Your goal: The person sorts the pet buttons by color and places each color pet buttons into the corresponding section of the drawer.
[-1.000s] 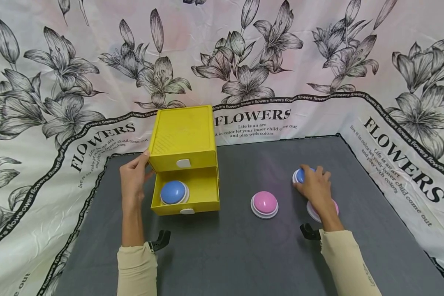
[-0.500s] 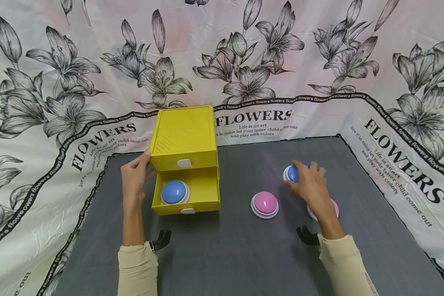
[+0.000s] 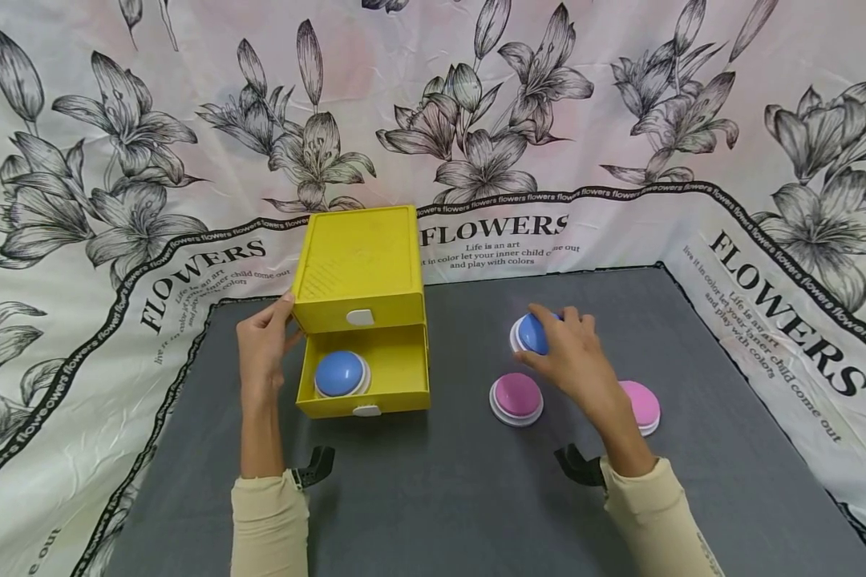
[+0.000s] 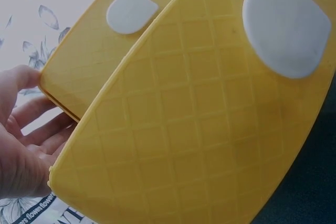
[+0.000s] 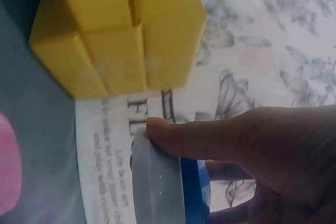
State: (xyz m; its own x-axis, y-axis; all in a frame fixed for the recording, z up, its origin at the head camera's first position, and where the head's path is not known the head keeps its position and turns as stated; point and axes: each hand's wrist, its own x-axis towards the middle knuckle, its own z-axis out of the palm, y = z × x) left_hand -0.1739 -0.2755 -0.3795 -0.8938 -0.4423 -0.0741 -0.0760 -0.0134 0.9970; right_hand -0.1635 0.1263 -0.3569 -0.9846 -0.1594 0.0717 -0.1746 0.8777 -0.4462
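1 blue button (image 3: 530, 336) I see gripped in the right hand (image 3: 577, 354), right of the yellow drawer box (image 3: 361, 256), whose left edge the left hand (image 3: 261, 343) touches, though from my far place I cannot tell whether it grips there.

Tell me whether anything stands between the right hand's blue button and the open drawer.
Between the held blue button and lower drawer lie only gray tabletop and the drawer's right wall. The left pink button sits nearer the person, outside that path; the other blue button is at the drawer's left.
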